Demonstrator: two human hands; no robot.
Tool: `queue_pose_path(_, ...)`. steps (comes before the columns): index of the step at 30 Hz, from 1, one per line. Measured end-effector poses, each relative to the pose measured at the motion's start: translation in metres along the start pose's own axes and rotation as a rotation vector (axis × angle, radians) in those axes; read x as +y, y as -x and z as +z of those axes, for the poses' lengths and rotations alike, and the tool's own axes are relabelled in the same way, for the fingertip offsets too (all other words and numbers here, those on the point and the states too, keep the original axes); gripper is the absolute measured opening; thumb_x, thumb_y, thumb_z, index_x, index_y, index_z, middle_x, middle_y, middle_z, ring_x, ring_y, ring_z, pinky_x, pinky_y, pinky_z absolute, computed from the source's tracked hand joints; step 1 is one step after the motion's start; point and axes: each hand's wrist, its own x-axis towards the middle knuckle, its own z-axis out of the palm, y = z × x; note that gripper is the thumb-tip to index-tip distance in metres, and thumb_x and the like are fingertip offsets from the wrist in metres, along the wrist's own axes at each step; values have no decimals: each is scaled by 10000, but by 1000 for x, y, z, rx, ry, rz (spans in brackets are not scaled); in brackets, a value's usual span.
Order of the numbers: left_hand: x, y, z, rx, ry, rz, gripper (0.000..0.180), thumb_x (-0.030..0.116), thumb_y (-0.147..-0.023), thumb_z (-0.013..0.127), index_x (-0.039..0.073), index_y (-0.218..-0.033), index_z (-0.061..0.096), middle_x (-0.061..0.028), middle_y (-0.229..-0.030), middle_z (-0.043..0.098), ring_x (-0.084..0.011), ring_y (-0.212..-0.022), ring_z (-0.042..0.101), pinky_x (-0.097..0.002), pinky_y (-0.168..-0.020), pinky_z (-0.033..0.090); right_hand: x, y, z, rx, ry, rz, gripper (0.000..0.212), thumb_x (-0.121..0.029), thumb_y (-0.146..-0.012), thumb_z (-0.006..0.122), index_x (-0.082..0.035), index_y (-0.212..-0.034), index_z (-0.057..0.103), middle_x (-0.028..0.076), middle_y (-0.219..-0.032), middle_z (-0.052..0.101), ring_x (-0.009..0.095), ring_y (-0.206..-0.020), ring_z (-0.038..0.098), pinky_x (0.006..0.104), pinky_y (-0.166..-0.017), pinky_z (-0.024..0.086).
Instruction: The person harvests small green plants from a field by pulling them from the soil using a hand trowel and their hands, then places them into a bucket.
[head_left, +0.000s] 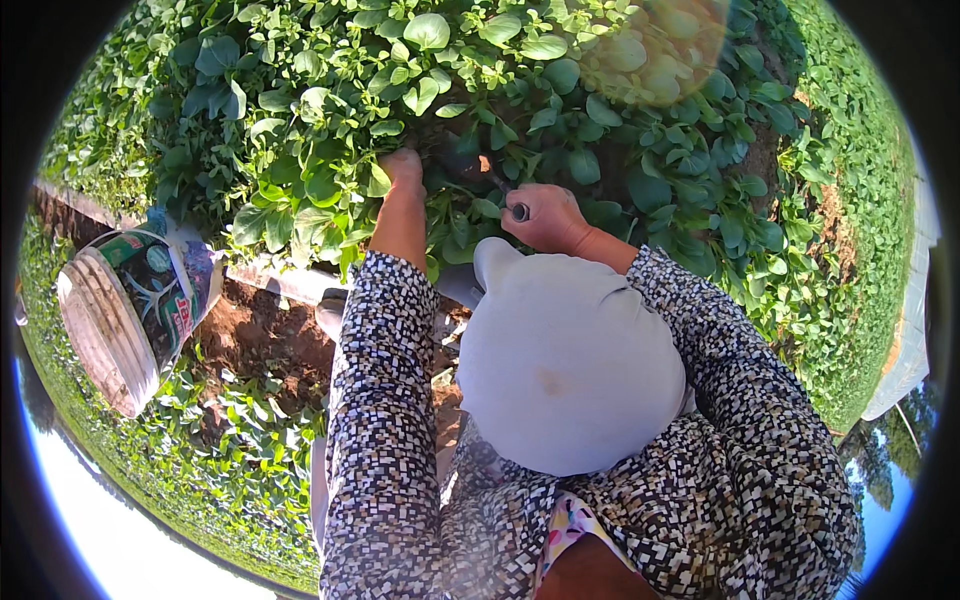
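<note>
My left hand [403,166] reaches down among the leafy green plants [325,180], and its fingers are hidden by leaves and shade. Just to the right, my right hand [550,217] is closed around the handle of a small hand tool [519,212]. The handle's round, hollow-looking end points back toward me. A thin dark shaft runs from it forward and left, low between the stems. Shade and foliage cover the tool's working end, so its shape cannot be made out. Broad, rounded leaves surround both hands.
A printed, bucket-like container [130,310] in white, green and dark colours leans at the left. Beside it a pale, narrow edging [285,280] borders the bed, with bare brown soil [255,335] nearer. White sheeting [905,330] stands at the far right.
</note>
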Motion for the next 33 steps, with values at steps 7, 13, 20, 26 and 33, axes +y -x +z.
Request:
queue_pose_path(7, 15, 11, -5, -7, 68, 100, 465, 174, -823, 567, 13, -1256, 520, -124, -1191, 613, -263, -1021, 601, -354, -865, 460, -2, -20, 6, -28, 99, -13, 154, -273, -753, 620, -124, -740, 656, 72, -799, 642, 299, -771, 624, 413, -682, 504)
queue_pose_path(13, 33, 33, -33, -200, 592, -233, 428, 296, -869, 655, 53, -1210, 564, -80, -1160, 625, -242, -998, 597, -374, -819, 495, 7, -4, -13, -30, -37, 100, 205, -257, -754, 620, -67, -676, 615, 87, -645, 592, 296, -611, 566, 380, -608, 470)
queue_pose_path(20, 30, 47, -109, -115, 988, -388, 179, 266, -918, 540, 112, -980, 607, -45, -923, 644, -226, -797, 610, -338, -601, 501, 3, 3, -17, -7, -550, 270, 246, -239, -745, 625, -47, -618, 536, 79, -568, 488, 247, -536, 382, 320, -552, 407)
queue_pose_path(26, 25, 51, -123, -127, 882, -298, 187, 237, -924, 501, 82, -940, 605, -60, -905, 625, -241, -821, 616, -383, -675, 541, -18, -7, -22, -141, -109, 47, 216, -265, -737, 610, -69, -652, 587, 125, -647, 581, 324, -621, 553, 406, -606, 451)
queue_pose_path(33, 39, 73, -106, -68, 176, -333, 346, 234, -830, 600, -53, -1019, 645, -129, -951, 660, -244, -785, 631, -365, -693, 515, -38, -23, -37, -306, 67, 4, 182, -265, -725, 591, -90, -694, 631, 137, -704, 624, 360, -720, 602, 447, -656, 473)
